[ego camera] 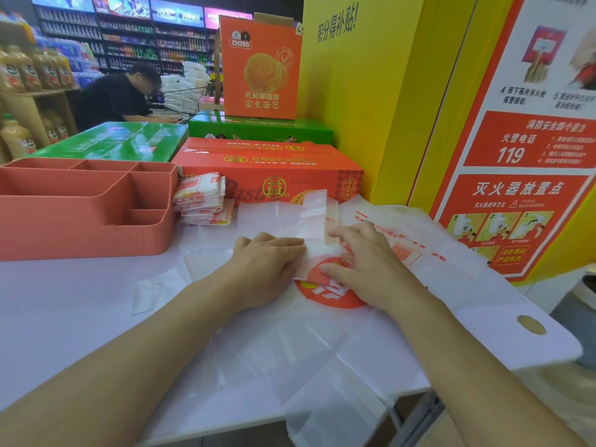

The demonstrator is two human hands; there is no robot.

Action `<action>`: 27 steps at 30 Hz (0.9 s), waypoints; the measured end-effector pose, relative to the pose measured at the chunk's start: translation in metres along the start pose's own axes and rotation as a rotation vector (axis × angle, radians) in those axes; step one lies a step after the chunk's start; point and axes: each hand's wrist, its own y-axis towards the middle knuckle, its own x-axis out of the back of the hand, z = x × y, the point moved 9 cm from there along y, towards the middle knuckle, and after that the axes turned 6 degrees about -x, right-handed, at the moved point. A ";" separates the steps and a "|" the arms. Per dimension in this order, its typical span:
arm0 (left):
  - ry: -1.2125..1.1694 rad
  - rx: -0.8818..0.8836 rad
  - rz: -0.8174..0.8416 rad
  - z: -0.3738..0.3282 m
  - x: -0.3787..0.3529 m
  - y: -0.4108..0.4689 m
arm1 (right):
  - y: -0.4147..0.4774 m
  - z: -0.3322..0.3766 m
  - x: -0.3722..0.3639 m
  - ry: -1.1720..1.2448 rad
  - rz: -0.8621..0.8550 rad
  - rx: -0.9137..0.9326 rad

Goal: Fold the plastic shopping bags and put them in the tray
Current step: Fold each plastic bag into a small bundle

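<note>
A partly folded white plastic bag (317, 253) with a red print lies on the white table, on top of other flat bags. My left hand (261, 269) presses flat on the bag's left side, fingers straight. My right hand (364, 262) rests on its right side, thumb at the near edge of the fold and fingers on top. The salmon-coloured tray (80, 204) with several compartments stands at the left. A stack of folded bags (203, 198) sits just right of the tray, outside it.
Flat unfolded bags (435, 269) spread over the table's right part and hang over its front edge (322, 398). Red (267, 172) and green (106, 141) cartons stand behind. A yellow pillar rises at the right. A person in black leans over beyond the cartons.
</note>
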 end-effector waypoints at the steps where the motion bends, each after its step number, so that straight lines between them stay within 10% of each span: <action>1: 0.007 0.003 0.021 0.000 -0.002 0.000 | -0.001 0.004 -0.001 -0.023 0.009 0.041; 16: 0.069 0.062 0.179 0.001 -0.013 0.000 | -0.006 -0.003 -0.038 -0.528 0.408 0.065; 27: -0.071 0.021 0.086 0.010 -0.002 -0.008 | -0.014 0.011 -0.011 -0.126 0.258 0.137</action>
